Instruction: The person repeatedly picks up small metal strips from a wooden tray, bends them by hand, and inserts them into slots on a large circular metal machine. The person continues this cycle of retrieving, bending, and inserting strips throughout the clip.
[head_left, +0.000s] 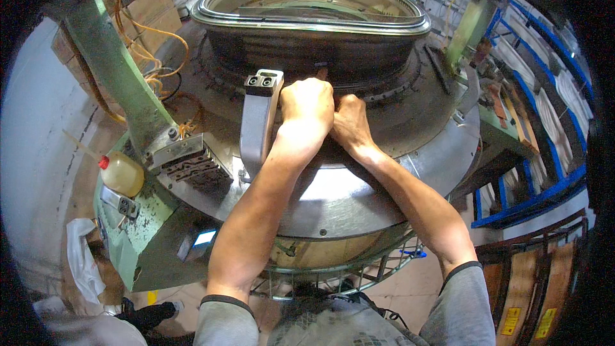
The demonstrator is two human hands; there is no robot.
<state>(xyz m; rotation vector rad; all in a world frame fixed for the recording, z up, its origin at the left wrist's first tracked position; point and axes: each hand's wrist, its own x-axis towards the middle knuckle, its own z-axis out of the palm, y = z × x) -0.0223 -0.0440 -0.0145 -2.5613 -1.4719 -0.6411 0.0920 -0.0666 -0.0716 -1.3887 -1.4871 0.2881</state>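
Note:
Both hands are together at the front of a large round machine, low against its dark cylinder (269, 51). My left hand (307, 104) is closed in a fist, knuckles up, with a narrow reddish-brown tip just above it that I cannot make out clearly. Touching it on the right, my right hand (350, 122) has its fingers curled inward. Whatever the fingers grip is hidden beneath the hands. Close beside my left hand stands a grey upright bracket (255, 122) with two bolts on top. A shiny metal ring plate (346, 198) curves below my wrists.
A toothed metal ring (218, 0) tops the cylinder. Green posts (109, 57) rise at both sides, with orange cables (150, 67) by the left one. A bottle of yellowish liquid (122, 174) with a red cap stands left. Blue racks (544, 102) hold white material at right.

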